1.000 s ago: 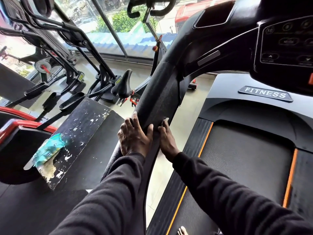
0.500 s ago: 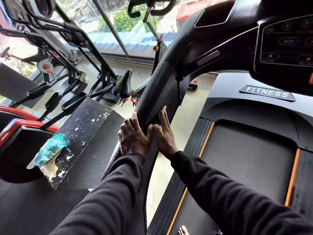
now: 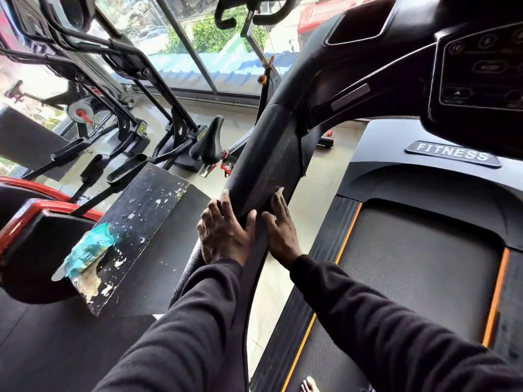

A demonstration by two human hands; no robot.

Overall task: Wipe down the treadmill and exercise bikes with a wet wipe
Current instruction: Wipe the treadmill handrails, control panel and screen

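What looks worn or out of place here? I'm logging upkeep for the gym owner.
The black board left of the treadmill handrail is badly chipped, with pale flecks and a raw, peeling near corner. A teal wipe packet lies on that corner, overhanging its edge. No wipe shows under either hand.

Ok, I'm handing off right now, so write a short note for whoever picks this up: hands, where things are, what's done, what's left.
Left hand: wrapped over the padded treadmill handrail, nothing else visible in its grip.
Right hand: fingers straight, flat against the handrail's inner side.
No loose wipe is visible in either hand; one may be hidden under a palm.
Wet wipe pack: on the chipped black board, left of the treadmill.
Done: cannot tell.
Left: console, spin bike.
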